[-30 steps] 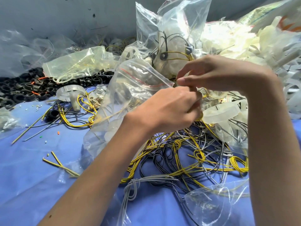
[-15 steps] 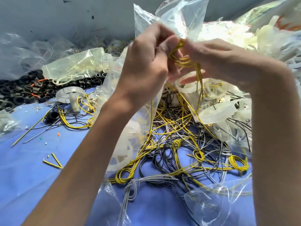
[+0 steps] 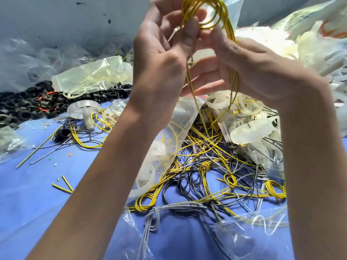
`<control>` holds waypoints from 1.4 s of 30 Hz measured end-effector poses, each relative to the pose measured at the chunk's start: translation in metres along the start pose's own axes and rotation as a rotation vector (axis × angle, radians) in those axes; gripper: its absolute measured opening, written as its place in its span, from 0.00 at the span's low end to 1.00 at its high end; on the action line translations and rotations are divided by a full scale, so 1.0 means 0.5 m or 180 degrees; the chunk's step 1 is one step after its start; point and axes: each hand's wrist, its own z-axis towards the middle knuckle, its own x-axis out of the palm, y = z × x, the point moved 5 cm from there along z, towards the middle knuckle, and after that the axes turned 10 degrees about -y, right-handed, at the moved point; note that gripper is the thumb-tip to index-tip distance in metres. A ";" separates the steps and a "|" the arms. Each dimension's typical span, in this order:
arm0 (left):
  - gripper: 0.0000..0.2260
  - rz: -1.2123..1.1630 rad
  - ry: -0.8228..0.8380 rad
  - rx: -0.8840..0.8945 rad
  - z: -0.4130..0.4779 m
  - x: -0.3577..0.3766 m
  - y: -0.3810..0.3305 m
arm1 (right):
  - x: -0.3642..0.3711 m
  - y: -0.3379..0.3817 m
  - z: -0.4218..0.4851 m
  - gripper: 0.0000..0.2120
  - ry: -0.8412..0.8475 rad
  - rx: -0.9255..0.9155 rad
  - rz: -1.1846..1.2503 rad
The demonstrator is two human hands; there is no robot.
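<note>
A coiled bundle of yellow wires is raised high near the top of the head view, its loose ends trailing down to the pile below. My left hand pinches the coil at its left side with thumb and fingers. My right hand holds the hanging strands just to the right, fingers curled around them. A clear zip bag hangs under my hands, partly hidden by my left forearm.
A tangle of yellow, grey and black wires covers the blue table. Black rings are heaped at the far left. White plastic spools and clear bags crowd the back and right. Another clear bag lies in front.
Both hands have risen from the wire pile, lifting the yellow wire bundle up and drawing its strands out of the tangle. The clear bag now hangs below them.
</note>
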 end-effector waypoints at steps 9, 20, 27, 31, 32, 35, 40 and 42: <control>0.08 0.0055 -0.0277 0.0192 0.009 -0.018 -0.010 | 0.007 0.001 0.014 0.25 -0.0032 0.0019 0.0535; 0.14 0.3052 0.0401 0.0387 0.031 -0.073 0.023 | -0.076 0.010 0.002 0.09 -0.1741 -0.0518 -0.0506; 0.08 0.4491 0.1621 0.0025 0.006 -0.075 0.073 | -0.101 -0.011 0.005 0.11 -0.2264 -0.0189 -0.0893; 0.04 0.3979 0.1659 0.0209 0.005 -0.061 0.050 | -0.089 -0.030 0.015 0.12 -0.1703 0.0122 -0.1179; 0.04 0.3804 0.1624 0.0291 0.005 -0.056 0.041 | -0.083 -0.034 0.016 0.12 -0.1493 0.0160 -0.1229; 0.05 0.3495 0.1491 0.0540 0.003 -0.043 0.019 | -0.056 -0.043 0.015 0.10 -0.0776 0.0140 -0.1282; 0.10 0.3421 0.1728 0.0668 -0.010 -0.019 0.013 | -0.022 -0.041 0.008 0.14 0.0054 0.0069 -0.1517; 0.10 0.3418 0.1817 0.0645 -0.015 -0.012 0.017 | -0.017 -0.039 0.006 0.16 0.0157 0.0035 -0.1634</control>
